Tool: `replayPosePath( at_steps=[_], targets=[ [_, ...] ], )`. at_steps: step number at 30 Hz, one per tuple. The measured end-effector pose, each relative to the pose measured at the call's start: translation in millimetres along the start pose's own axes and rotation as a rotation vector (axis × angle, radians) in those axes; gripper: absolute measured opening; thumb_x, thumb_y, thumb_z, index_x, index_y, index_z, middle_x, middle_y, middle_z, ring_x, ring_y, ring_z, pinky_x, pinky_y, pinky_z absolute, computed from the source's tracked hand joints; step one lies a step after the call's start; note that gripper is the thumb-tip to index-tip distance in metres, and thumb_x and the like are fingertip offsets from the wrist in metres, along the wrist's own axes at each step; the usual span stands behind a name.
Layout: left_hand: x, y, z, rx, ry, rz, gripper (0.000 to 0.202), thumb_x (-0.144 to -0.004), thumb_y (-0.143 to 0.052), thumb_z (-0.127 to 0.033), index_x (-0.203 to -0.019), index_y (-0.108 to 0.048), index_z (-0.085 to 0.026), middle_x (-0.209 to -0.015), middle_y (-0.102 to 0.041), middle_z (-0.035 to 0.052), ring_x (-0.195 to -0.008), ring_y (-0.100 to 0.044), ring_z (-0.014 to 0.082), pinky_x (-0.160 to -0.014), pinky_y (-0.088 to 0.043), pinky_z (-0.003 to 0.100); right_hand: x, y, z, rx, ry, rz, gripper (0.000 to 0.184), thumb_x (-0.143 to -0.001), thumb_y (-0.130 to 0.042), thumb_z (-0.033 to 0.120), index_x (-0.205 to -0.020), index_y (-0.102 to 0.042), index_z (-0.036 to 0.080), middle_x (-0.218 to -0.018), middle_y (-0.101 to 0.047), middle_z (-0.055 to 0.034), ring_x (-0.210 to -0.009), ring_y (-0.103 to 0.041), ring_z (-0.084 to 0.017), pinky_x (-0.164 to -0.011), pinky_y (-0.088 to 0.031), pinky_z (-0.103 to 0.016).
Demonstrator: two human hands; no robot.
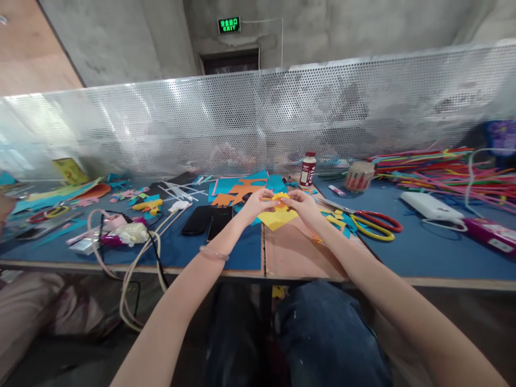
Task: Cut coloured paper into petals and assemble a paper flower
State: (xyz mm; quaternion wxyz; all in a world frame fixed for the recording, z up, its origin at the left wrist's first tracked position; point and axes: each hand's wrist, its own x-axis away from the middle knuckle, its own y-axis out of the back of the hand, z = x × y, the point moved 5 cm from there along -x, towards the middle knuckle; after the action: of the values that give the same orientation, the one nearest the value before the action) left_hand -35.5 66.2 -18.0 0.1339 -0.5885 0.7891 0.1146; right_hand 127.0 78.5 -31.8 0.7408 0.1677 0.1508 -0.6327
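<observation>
My left hand [262,202] and my right hand [302,203] meet over the table's middle, fingers pinched on a small yellow paper cutout [281,198] with a scalloped edge and some orange at its centre. Just beneath lies a yellow paper sheet [278,219] with a cut edge. Orange paper with cut-out shapes [243,189] rests on blue sheets [260,181] behind my left hand. To the right of my right hand lie scissors [374,224] with red and yellow handles, beside yellow and blue paper scraps [336,219].
Two dark phones [208,220] lie left of my left forearm. Farther left are a yellow glue gun [148,206] and a power strip with cables [129,235]. A bottle [308,169], a jar [359,177], pipe cleaners [443,172] and a white device [432,207] stand or lie rightward. Another person's leg [36,317] shows left.
</observation>
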Motion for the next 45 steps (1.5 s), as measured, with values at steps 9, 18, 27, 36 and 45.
replayPosePath(
  at_steps=[9,18,27,36,45],
  targets=[
    [-5,8.5,7,-0.087,0.015,-0.069,0.036,-0.062,-0.08,-0.031,-0.086,-0.059,-0.013,-0.083,-0.062,0.0032,-0.072,-0.061,0.0114,-0.066,-0.052,0.028,4,2,5,0.022,-0.016,-0.041,0.04,-0.062,-0.079,0.051,-0.072,-0.06,0.017,-0.069,-0.064,-0.0019,-0.06,-0.06,-0.013,-0.056,-0.046,-0.025],
    [0,6.7,1,-0.134,0.028,-0.082,0.035,-0.063,-0.08,-0.031,-0.086,-0.061,-0.014,-0.08,-0.063,0.003,-0.068,-0.059,0.0101,-0.064,-0.05,0.026,6,0,5,0.039,-0.014,-0.027,0.04,-0.063,-0.077,0.052,-0.074,-0.06,0.017,-0.069,-0.063,-0.001,-0.061,-0.059,-0.013,-0.056,-0.046,-0.024],
    [4,3.1,-1,-0.241,-0.03,0.001,0.032,-0.066,-0.077,-0.034,-0.088,-0.063,-0.013,-0.083,-0.065,0.0058,-0.072,-0.06,0.0126,-0.061,-0.048,0.025,1,-1,-3,0.116,0.053,0.062,0.041,-0.068,-0.073,0.052,-0.091,-0.066,0.018,-0.08,-0.066,-0.0018,-0.069,-0.059,-0.014,-0.061,-0.047,-0.025],
    [5,1.0,-6,-0.275,-0.078,0.057,0.03,-0.072,-0.071,-0.033,-0.097,-0.066,-0.016,-0.094,-0.065,0.0084,-0.082,-0.061,0.0143,-0.062,-0.047,0.023,6,-7,0,0.031,-0.027,0.189,0.043,-0.068,-0.075,0.046,-0.101,-0.068,0.019,-0.088,-0.069,-0.003,-0.078,-0.062,-0.016,-0.068,-0.05,-0.026],
    [6,3.2,-7,-0.315,-0.065,0.03,0.032,-0.073,-0.071,-0.034,-0.098,-0.068,-0.015,-0.093,-0.066,0.0088,-0.078,-0.06,0.0132,-0.064,-0.045,0.024,5,-2,1,0.056,0.0,0.104,0.039,-0.063,-0.077,0.051,-0.082,-0.07,0.018,-0.076,-0.067,-0.0033,-0.069,-0.061,-0.015,-0.063,-0.048,-0.027]
  ],
)
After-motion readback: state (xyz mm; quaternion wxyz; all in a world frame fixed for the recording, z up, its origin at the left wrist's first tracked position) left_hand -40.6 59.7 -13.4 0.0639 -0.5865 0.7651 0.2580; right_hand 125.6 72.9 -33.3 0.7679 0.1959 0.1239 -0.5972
